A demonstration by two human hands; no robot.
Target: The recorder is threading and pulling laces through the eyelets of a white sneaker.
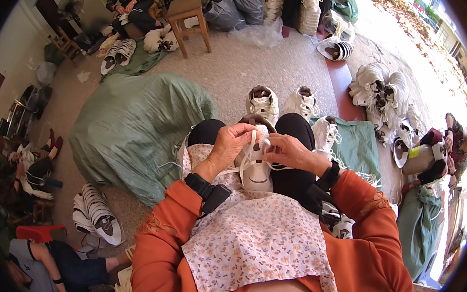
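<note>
Now left hand (pixel 230 146) pinches white shoelace (pixel 253 140); any lettering illegible.

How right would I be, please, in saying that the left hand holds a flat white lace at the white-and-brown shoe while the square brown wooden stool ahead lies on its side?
Not on its side: the head view shows the square brown wooden stool standing upright. The left hand does hold a flat white lace at the white-and-brown shoe.

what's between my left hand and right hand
The head view shows part of a white shoe and its lace between the left hand and right hand.
</note>
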